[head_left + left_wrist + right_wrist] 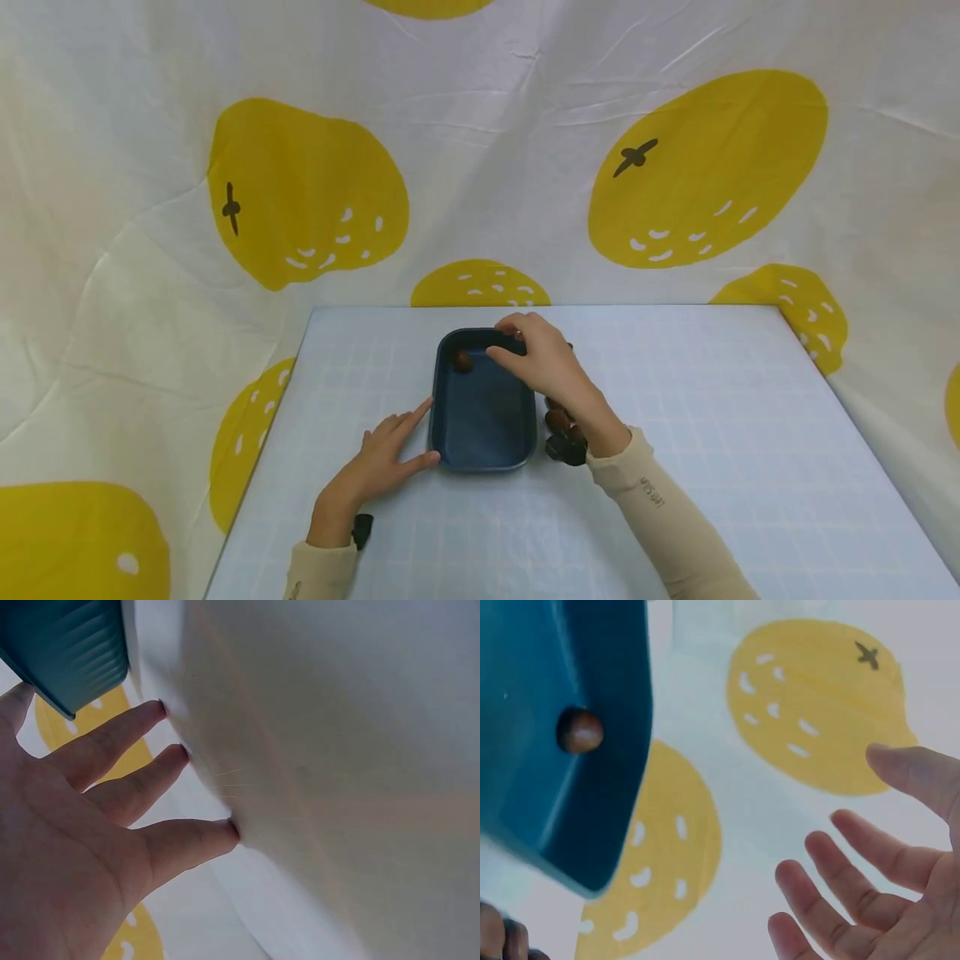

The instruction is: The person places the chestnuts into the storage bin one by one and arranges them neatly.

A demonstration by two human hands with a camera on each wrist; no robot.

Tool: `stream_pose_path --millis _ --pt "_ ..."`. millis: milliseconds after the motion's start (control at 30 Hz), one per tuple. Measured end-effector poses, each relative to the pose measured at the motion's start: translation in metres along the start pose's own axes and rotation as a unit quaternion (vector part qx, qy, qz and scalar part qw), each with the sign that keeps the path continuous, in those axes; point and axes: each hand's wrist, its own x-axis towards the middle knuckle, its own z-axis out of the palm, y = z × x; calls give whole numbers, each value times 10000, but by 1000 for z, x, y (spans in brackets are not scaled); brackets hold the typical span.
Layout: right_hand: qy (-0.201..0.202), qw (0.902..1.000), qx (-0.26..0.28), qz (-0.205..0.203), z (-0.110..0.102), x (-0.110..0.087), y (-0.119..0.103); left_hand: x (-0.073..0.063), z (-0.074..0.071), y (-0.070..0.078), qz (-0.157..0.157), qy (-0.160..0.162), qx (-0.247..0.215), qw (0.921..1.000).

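One chestnut (462, 361) in blue tray (487, 421), far-left; more chestnuts (558, 419) outside, just beside right wall, count hidden by arm. Left hand (386, 458) spread, fingertips at left rim, no grip. Right hand (546, 357) loosely open, empty, over far-right corner. Raised rim all round; room inside toward near end.

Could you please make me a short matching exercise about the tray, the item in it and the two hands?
Column one:
1. Tray
2. Round brown item
3. Left hand
4. Right hand

Column two:
A. Inside, near the far left corner
B. Covering the far right corner in the head view
C. Dark blue
D. At the tray's left side, fingers spread

Pairs: 1-C, 2-A, 3-D, 4-B.
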Motion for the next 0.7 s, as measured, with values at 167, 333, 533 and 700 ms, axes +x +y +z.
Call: stream_pose_path --millis 167,333,533,700 --pt "97 9999 70 83 -12 -19 5 -2 1 -2 -4 -71 2 10000" --pt "200 9998 21 98 -20 -35 14 -2 2 -2 30 -55 -18 10000" --pt "383 9992 34 -45 -27 -55 29 -2 1 -1 50 -27 15 10000" --pt "552 9983 -75 -181 -29 -68 44 -2 1 0 56 4 -4 10000"
